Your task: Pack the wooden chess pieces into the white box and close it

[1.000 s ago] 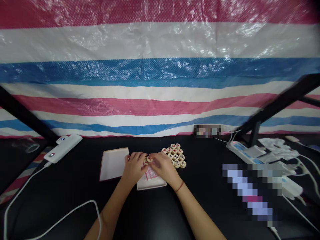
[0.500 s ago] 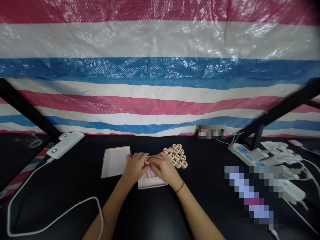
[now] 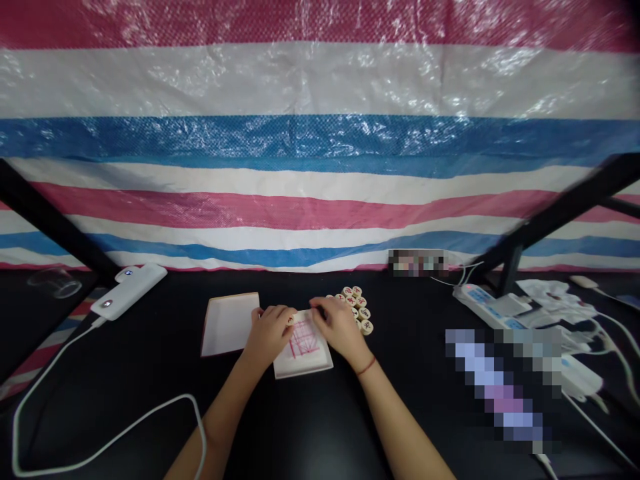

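Evidently a striped sheet point(image 3: 320, 200) fills the back of the view, its red, white and blue bands running from side to side above a black tabletop point(image 3: 150, 373). On the right, a power strip point(image 3: 473, 297) lies at a slant with plugs and cables along it; areas near it are pixelated. On the left, near the back, lies a white power bank point(image 3: 130, 293), and its cable point(image 3: 186, 397) loops toward the front.

In the middle are two shallow parts, side by side: a lid point(image 3: 230, 325), white inside, on the left, and a box point(image 3: 303, 370) with pink lines across its white face.

The left hand point(image 3: 269, 328) rests over the near gap, covering the box's left edge. Its thumb and fingers are closed on a round piece point(image 3: 290, 320), which shows at the fingertips.

The right hand point(image 3: 343, 327) is at the box's far right corner, palm down and fingers loosely curled, thumb and forefinger slightly apart; what lies beneath the palm is hidden. Just past it sits a cluster of pale pieces point(image 3: 364, 313) bearing red or dark marks, partly covered by that hand. A thin reddish string point(image 3: 367, 366) circles the right wrist.
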Demonstrator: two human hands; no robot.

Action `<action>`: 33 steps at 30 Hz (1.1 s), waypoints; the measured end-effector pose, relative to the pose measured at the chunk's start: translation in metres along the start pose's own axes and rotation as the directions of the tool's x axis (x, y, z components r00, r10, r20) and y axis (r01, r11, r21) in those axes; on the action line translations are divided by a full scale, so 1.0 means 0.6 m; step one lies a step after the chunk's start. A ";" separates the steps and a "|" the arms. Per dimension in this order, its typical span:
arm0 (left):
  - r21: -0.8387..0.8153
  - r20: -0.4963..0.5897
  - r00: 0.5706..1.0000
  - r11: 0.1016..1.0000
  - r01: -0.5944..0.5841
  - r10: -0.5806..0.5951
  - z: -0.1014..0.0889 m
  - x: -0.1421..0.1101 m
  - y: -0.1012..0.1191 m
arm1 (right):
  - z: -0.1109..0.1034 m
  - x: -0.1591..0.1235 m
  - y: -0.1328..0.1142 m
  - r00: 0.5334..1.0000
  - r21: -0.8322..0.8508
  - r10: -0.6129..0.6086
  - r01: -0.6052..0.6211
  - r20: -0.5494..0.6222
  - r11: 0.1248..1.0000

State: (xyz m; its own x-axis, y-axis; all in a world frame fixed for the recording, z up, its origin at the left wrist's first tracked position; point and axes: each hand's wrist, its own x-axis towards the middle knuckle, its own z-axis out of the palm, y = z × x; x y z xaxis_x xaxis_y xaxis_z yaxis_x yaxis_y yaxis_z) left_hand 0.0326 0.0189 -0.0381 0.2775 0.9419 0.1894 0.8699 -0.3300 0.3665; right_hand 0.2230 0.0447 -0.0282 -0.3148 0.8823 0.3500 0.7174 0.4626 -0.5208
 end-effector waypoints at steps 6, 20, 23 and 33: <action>-0.009 -0.005 1.000 1.000 -0.015 0.015 -0.002 0.000 -0.001 | -0.064 0.060 0.090 0.938 -0.395 0.331 -0.268 0.101 0.879; 0.005 -0.153 0.987 0.998 -0.055 0.055 -0.005 -0.007 0.001 | -0.083 0.122 0.108 0.908 -0.337 0.342 -0.252 0.241 0.907; -0.030 -0.241 0.968 0.996 -0.081 0.071 -0.005 -0.005 0.002 | -0.083 0.100 0.071 0.940 -0.203 0.271 -0.230 0.206 0.952; -0.239 -0.191 0.962 0.942 -0.237 0.194 0.011 -0.003 0.006 | -0.007 0.006 -0.017 0.960 0.706 0.104 -0.261 0.258 0.658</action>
State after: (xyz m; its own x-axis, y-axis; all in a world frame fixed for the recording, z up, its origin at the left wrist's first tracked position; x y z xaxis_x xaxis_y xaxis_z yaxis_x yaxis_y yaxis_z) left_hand 0.0381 0.0164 -0.0431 0.3577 0.8303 0.4274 0.6560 -0.5492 0.5178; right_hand 0.2170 0.0431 -0.0184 -0.3882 0.9180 0.0810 0.1153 0.1355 -0.9840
